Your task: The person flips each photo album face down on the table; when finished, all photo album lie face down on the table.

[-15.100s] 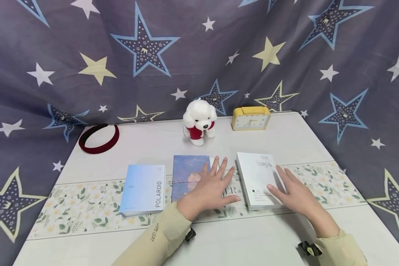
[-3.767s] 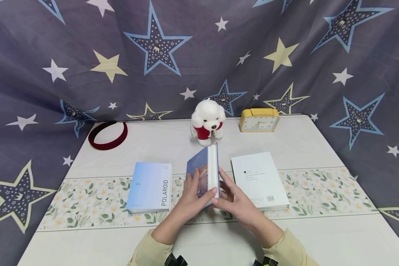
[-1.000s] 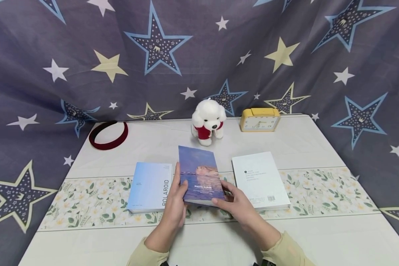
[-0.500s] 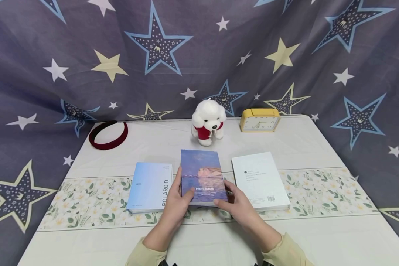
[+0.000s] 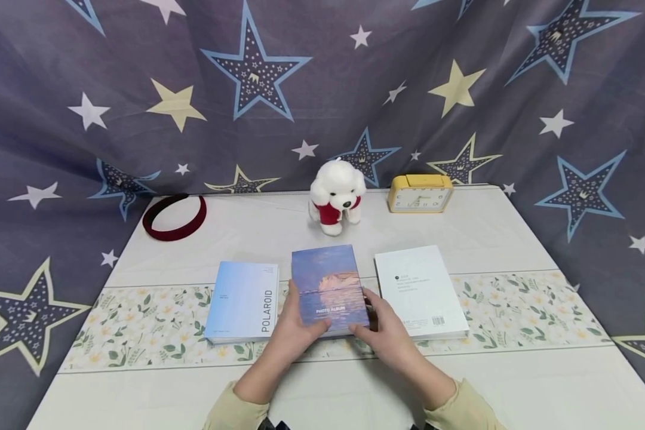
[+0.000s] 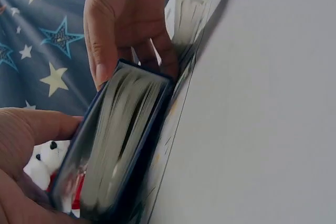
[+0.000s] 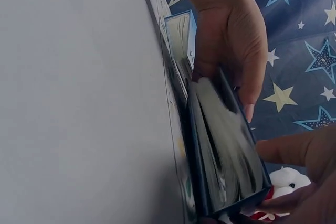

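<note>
Photo album lies front cover up and face legible, between the polaroid album on the left and the white book on the right, over the floral strip of the bench. Status, judged from the present layout: the album is positioned in the middle of the row, its lower edge roughly level with its neighbours; release is not yet done, as both hands are engaged. Left-hand grip: closed to the thickness of the album, thumb over the lower part of the cover, fingers along the left edge. Right-hand grip: closed likewise, thumb at the lower right corner, fingers at the right edge. Whether the back cover bears on the bench cannot be told. Containers: no box or tray is in view; the album itself encloses a thick block of leaves, slightly fanned, with gaps between them at the near edge. Whether the leaves carry photographs cannot be determined. Both neighbouring volumes lie flat and closed, the white one with its barcode side up. Headband, plush dog and yellow clock stand untouched at the rear.
</note>
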A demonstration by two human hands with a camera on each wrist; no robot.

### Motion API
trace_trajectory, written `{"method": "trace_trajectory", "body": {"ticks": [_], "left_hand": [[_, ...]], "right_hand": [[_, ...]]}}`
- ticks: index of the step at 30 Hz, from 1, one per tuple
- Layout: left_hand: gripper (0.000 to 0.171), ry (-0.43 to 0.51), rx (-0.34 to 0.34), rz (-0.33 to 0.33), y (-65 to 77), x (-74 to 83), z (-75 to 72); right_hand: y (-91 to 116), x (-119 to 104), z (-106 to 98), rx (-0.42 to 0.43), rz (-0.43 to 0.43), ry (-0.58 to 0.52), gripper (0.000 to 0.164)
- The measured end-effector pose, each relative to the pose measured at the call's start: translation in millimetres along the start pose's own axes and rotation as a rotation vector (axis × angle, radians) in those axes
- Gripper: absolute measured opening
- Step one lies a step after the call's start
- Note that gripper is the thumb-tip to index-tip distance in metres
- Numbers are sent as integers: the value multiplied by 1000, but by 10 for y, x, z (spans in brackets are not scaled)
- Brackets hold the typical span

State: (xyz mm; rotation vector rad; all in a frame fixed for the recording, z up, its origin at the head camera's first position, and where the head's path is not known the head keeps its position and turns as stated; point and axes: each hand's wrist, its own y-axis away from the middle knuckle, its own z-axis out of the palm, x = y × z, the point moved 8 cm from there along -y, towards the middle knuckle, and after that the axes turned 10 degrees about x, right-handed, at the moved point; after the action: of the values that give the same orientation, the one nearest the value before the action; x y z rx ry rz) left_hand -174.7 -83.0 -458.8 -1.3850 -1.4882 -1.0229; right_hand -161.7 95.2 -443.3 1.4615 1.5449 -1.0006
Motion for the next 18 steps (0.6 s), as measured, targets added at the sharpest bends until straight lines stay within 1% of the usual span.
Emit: {"method": "trace_trajectory", "body": {"ticks": [2,5,8,11,14,16,18], "left_hand": [[110,-111,-16,22,-2,2,-14],[104,-270,-45,51,-2,-3,-24],[95,-378,-63,77,1,-2,-25],[90,-431,-59,104,5,11,-34],[85,-468,-54,116,16,26,-64],[80,-475,-53,124,27,44,-98],[75,-467,-47,136,39,73,-150]], "right_hand": [[16,-33,-7,2,-32,63,72],[41,-78,-4,3,-72,164,72],[57,-151,9,17,-122,232,70],[59,-267,34,56,-205,260,64],[47,-389,93,77,-300,242,57],[32,-451,155,61,-349,212,53],[13,-481,240,17,-375,175,49]]}}
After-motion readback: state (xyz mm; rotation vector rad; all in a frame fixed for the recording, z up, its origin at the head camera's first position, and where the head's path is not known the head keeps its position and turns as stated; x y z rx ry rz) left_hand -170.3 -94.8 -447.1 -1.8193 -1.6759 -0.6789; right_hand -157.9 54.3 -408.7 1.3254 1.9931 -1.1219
